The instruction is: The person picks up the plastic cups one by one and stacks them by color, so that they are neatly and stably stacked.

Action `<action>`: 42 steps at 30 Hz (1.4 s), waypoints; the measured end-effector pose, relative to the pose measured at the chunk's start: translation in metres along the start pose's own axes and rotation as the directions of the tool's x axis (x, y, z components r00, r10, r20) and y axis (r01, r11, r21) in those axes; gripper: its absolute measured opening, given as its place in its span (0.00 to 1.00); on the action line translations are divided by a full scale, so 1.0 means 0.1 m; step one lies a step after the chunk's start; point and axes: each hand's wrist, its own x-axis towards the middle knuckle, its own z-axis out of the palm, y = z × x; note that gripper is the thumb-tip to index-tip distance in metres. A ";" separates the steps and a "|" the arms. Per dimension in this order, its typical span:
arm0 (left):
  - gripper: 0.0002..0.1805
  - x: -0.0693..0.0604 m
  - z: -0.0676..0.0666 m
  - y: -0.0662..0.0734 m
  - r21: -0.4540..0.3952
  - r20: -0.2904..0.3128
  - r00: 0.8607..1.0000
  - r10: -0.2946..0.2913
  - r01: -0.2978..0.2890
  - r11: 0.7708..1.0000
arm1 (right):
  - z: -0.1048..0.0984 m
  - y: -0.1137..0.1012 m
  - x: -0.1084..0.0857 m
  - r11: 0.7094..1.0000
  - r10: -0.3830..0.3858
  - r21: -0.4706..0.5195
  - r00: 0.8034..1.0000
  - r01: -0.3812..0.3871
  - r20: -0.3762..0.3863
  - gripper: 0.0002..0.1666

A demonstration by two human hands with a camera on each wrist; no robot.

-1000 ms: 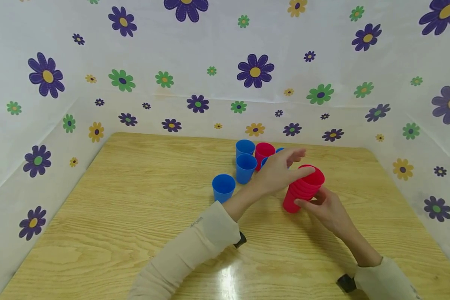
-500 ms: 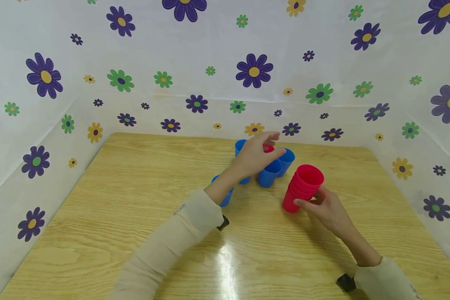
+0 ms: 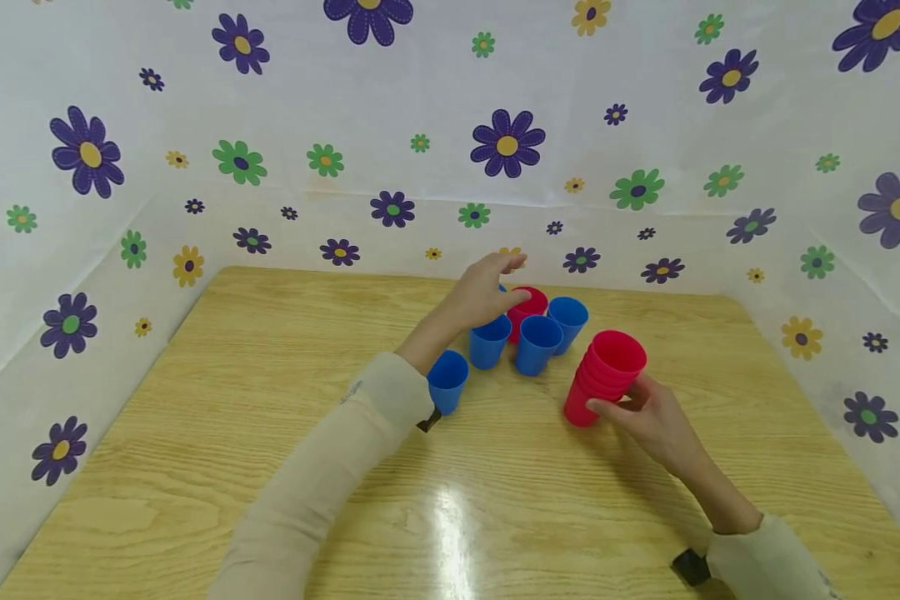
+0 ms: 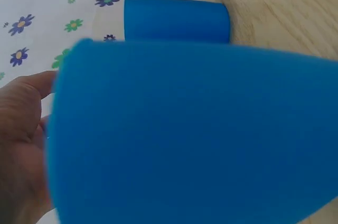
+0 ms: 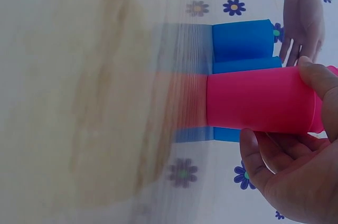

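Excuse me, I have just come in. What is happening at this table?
A person's right hand grips a stack of red cups at a wooden table. The open left hand is by another red cup, which stands among upright blue cups; whether it touches that cup is unclear.

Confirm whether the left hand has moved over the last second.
Yes. In the head view the left hand has moved left, from below and right of the central purple flower to almost directly beneath it.
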 end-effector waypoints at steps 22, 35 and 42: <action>0.37 0.21 0.12 -0.12 0.370 0.224 0.970 -0.095 0.005 0.929 | 0.01 -0.01 0.00 1.000 0.020 0.014 1.000 -0.020 0.001 0.30; 0.37 0.25 0.16 -0.14 0.387 0.236 0.963 -0.131 0.030 0.922 | 0.00 0.01 0.00 1.000 0.022 0.006 1.000 -0.022 -0.002 0.30; 0.37 0.27 0.18 -0.17 0.402 0.239 0.959 -0.150 0.043 0.915 | 0.00 0.00 -0.01 1.000 0.021 0.007 1.000 -0.021 0.001 0.29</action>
